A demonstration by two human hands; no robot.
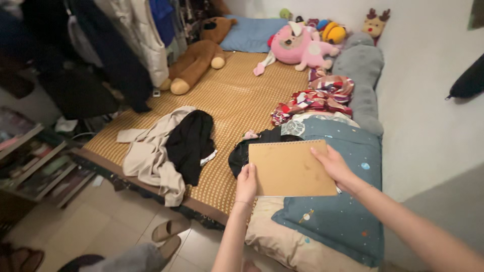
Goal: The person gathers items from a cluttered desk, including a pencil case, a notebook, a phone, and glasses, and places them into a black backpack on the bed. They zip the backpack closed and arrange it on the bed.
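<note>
Woven yellow mat covers a low bed by a white wall. Both hands hold a brown notebook flat over the near end of the bed. Its spiral edge is at the top. Left hand grips the left edge, fingers closed on it. Right hand grips the right edge, thumb on top. Under the notebook sits a blue pillow with little planets, and a black cloth just left of it. Beige and black clothes lie on the mat. At the far end are a brown teddy and a pink plush. Slippers sit on the floor.
</note>
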